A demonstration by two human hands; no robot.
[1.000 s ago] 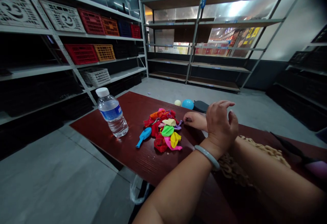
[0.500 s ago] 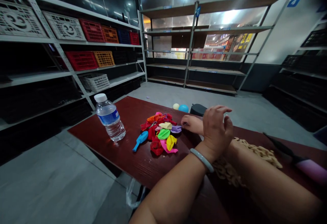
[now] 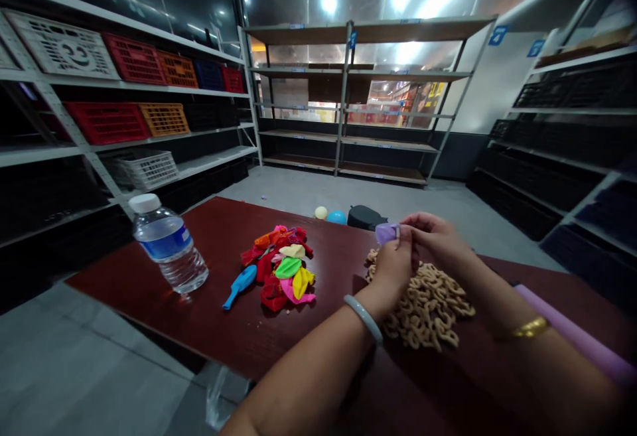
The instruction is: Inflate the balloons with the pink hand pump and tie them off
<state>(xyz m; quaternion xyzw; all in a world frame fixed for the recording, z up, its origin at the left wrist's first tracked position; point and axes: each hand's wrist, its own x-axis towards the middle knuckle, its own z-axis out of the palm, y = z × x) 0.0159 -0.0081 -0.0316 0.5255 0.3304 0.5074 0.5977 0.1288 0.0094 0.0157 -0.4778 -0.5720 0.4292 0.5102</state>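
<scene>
A limp purple balloon [image 3: 387, 233] is held up between my two hands over the right part of the table. My left hand [image 3: 397, 267], with a pale bangle at the wrist, is closed on it. Its fingertips meet those of my right hand [image 3: 438, 237], which pinches the balloon's edge from the other side; a gold bracelet circles that wrist. Beneath both hands spreads a heap of beige curled pieces [image 3: 428, 313]. To the left lies a pile of uninflated balloons in several colours, among them a green balloon [image 3: 288, 267], a yellow balloon [image 3: 301, 283] and a blue balloon [image 3: 240, 286].
A water bottle [image 3: 169, 243] stands on the left of the dark red table [image 3: 209, 336]. By the right forearm lies a pink-purple long object [image 3: 572, 330]. Inflated balloons [image 3: 337, 218] sit beyond the far edge. Shelves [image 3: 343, 137] with crates [image 3: 107, 123] line the walls.
My right hand has come away from the balloon pile with the purple balloon, moving right. My left hand has lowered and closed on it too. The view has turned slightly right.
</scene>
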